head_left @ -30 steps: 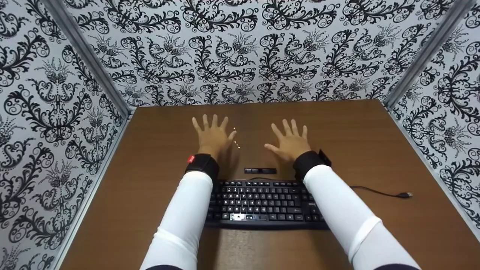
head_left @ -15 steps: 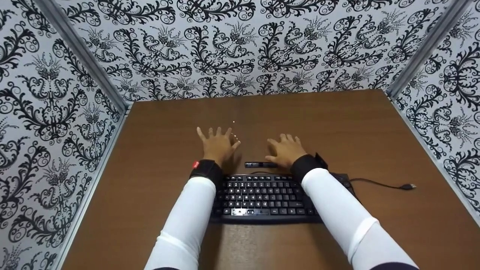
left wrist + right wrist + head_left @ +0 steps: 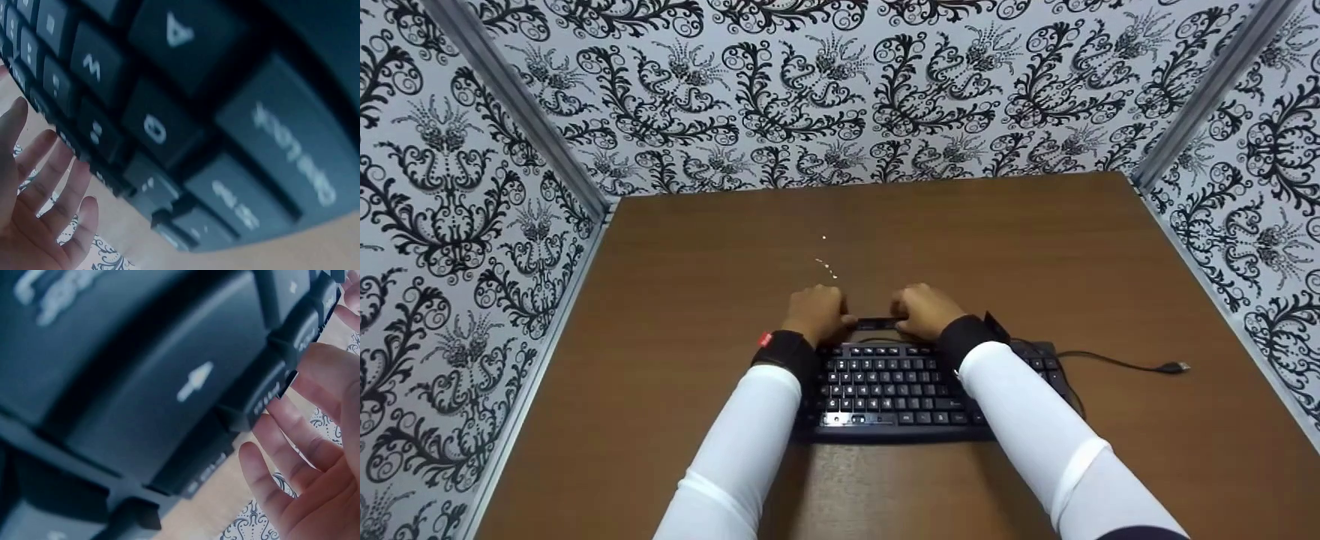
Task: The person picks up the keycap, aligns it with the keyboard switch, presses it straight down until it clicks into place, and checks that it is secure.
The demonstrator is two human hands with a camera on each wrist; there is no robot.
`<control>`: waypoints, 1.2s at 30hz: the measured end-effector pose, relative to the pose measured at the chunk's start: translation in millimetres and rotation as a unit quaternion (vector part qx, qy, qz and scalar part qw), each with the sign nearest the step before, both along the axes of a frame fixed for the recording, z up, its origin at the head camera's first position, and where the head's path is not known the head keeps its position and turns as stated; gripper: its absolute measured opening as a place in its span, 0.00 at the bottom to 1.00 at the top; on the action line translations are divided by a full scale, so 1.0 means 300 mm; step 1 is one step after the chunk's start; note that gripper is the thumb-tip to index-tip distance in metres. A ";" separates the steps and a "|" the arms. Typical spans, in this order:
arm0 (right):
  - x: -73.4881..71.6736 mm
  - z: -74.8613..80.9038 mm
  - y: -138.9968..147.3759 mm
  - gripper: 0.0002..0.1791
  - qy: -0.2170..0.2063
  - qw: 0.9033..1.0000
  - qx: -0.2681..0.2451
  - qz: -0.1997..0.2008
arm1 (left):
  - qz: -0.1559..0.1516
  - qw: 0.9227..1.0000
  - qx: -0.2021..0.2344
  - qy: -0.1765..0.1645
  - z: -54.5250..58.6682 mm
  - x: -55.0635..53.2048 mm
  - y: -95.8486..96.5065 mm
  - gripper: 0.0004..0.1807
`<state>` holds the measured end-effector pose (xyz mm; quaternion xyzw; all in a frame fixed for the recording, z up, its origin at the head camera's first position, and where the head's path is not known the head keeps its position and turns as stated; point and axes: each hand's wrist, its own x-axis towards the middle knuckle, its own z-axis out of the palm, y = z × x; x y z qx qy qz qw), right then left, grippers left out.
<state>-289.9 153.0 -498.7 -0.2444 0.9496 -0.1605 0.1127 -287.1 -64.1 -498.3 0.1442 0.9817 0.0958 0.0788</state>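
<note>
A slim black bar (image 3: pixel 877 324) lies just behind the black keyboard (image 3: pixel 889 390), both on the brown table. My left hand (image 3: pixel 816 311) is at the bar's left end, fingers curled, thumb and fingers pinching it. At the opposite end my right hand (image 3: pixel 928 311) pinches the bar in the same way. Both bar ends are covered by the hands. In the left wrist view, the fingers (image 3: pixel 62 180) of the left hand curl behind the keyboard's far edge. The right wrist view has the right fingers (image 3: pixel 281 444) bent beyond the keys, with the keyboard large in front.
A cable (image 3: pixel 1110 360) with a USB plug runs out to the right of the keyboard. Small pale specks (image 3: pixel 826 268) lie on the brown table (image 3: pixel 675 285) behind the left hand. Patterned walls (image 3: pixel 840 97) enclose the back and both sides.
Both hands came back toward the keyboard and inward, from spread fingers over the table to curled fingers at the bar's two ends. The bar stays in place behind the keyboard.
</note>
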 end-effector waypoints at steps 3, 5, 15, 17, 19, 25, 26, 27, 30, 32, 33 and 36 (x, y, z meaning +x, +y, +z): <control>0.001 -0.013 0.005 0.11 0.007 1.000 -0.006 0.004 | -0.014 1.000 0.007 0.003 -0.014 0.005 0.012 0.14; 0.004 -0.022 0.004 0.10 0.012 1.000 -0.006 0.005 | -0.019 1.000 0.007 0.004 -0.022 0.009 0.018 0.12; 0.027 -0.041 -0.004 0.07 0.031 0.999 -0.008 0.022 | -0.035 0.999 -0.001 0.010 -0.031 0.032 0.028 0.06; 0.040 -0.036 -0.001 0.07 0.040 0.999 -0.016 0.030 | -0.038 0.999 0.006 0.011 -0.021 0.041 0.020 0.06; 0.058 -0.024 0.001 0.06 0.044 0.998 -0.033 0.033 | -0.040 0.999 0.020 0.016 -0.006 0.054 0.004 0.06; 0.130 0.017 0.005 0.10 0.015 0.992 -0.114 0.041 | -0.047 0.996 0.058 0.056 0.054 0.119 -0.069 0.08; 0.145 0.020 0.005 0.11 0.008 0.991 -0.126 0.043 | -0.047 0.995 0.063 0.062 0.062 0.135 -0.080 0.08; 0.161 0.022 0.005 0.12 0.000 0.990 -0.136 0.044 | -0.047 0.994 0.067 0.067 0.069 0.151 -0.089 0.08; 0.209 0.023 0.004 0.13 -0.021 0.986 -0.158 0.045 | -0.048 0.992 0.082 0.079 0.078 0.207 -0.110 0.07; 0.249 0.023 -0.003 0.13 -0.033 0.983 -0.172 0.047 | -0.054 0.991 0.090 0.082 0.075 0.251 -0.124 0.06; 0.267 0.022 -0.008 0.14 -0.040 0.982 -0.177 0.049 | -0.058 0.991 0.093 0.082 0.073 0.272 -0.131 0.05; 0.314 0.021 -0.025 0.14 -0.059 0.978 -0.193 0.060 | -0.072 0.988 0.102 0.089 0.064 0.328 -0.149 0.05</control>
